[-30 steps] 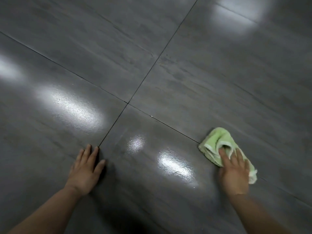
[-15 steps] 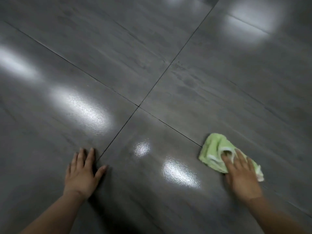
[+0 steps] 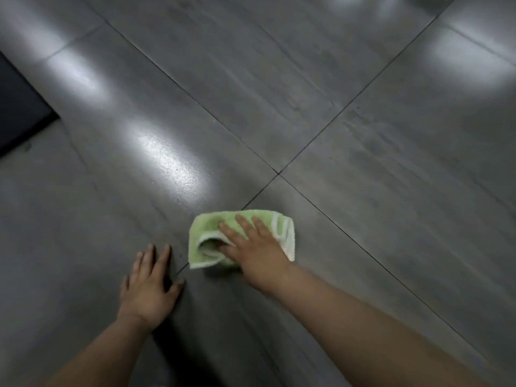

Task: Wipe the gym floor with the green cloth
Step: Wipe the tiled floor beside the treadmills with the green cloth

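Floor (image 3: 377,233): large dark grey tiles, faint streaked grain, glossy
Joints (image 3: 277,173): thin dark lines, four tiles meeting at a cross near the middle
Light (image 3: 170,160): soft white glare patches in a row on the left, more at top right
Mat (image 3: 19,107): dark slab at left edge, lying on the tiles

Floor (image 3: 363,135) lies open ahead; only a dark mat (image 3: 16,107) blocks far left

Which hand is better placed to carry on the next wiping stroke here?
Right. The right hand lies flat on the green cloth, pressing it to the floor. The left hand is planted bare beside it, apparently as support.
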Demonstrator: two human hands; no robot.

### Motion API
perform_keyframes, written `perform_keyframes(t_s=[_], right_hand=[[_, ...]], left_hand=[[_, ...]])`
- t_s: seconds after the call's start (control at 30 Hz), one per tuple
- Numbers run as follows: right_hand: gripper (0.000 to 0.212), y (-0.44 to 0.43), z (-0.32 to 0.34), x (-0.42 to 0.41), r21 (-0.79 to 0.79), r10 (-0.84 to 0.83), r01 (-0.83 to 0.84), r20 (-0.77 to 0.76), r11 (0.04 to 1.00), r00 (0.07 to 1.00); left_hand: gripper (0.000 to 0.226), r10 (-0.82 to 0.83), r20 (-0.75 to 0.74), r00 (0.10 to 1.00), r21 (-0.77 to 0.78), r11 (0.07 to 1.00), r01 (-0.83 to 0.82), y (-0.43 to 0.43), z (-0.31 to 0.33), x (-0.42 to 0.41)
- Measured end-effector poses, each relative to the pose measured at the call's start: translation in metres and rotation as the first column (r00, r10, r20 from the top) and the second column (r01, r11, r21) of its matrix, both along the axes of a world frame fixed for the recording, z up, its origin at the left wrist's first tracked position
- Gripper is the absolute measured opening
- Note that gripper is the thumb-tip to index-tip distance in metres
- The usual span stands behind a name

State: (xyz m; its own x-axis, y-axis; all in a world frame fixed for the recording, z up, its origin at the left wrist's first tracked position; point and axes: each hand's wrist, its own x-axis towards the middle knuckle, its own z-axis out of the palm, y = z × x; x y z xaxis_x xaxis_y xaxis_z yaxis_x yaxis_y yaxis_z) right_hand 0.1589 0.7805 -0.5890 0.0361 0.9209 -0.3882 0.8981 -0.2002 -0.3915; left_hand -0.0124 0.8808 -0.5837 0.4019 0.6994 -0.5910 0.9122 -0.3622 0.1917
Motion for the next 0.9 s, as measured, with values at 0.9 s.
perform_keyframes(t_s=[0.9], right_hand=[[0.052, -0.141, -0.014, -0.005, 0.148, -0.645, 0.634, 0.302, 0.759, 0.702]], left_hand=[[0.064, 0.048, -0.056, 0.997, -0.022, 0.999, -0.049, -0.018, 0.008, 0.011]])
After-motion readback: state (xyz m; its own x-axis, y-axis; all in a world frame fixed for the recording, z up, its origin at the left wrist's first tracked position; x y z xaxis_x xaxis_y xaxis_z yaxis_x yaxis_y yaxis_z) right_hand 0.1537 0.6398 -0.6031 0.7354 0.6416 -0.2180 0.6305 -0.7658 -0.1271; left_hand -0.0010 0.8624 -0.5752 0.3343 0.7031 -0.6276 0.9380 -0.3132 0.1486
